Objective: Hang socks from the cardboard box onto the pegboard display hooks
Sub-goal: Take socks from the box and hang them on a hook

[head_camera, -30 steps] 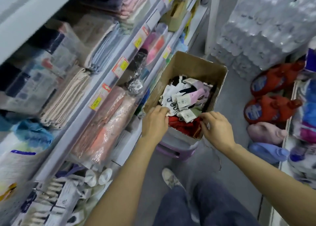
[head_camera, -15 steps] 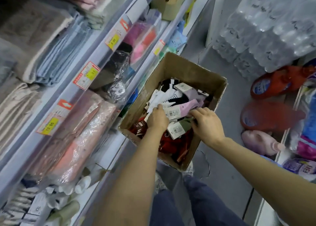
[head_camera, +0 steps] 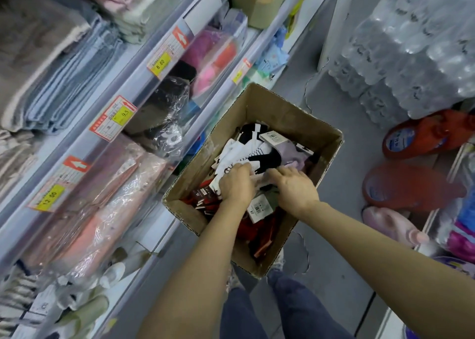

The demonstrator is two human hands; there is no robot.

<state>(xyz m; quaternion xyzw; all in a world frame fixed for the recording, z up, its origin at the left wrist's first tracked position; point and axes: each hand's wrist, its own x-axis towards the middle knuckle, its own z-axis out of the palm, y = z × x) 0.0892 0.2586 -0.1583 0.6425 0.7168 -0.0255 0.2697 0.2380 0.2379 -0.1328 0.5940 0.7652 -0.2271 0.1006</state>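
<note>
Inside the cardboard box (head_camera: 295, 112), the left hand (head_camera: 236, 184) presses curled fingers on the white socks (head_camera: 239, 153), probably to sort them. Just beside, the right hand (head_camera: 293, 187) closes on a pale pair; whether either truly grips, I cannot tell.

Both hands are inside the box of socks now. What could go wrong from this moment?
1. The left hand and right hand dig in a tangled pile of socks; pulling one pair may drag others out.
2. The cardboard box seems to rest on something hidden, so pressing down could tip it.
</note>
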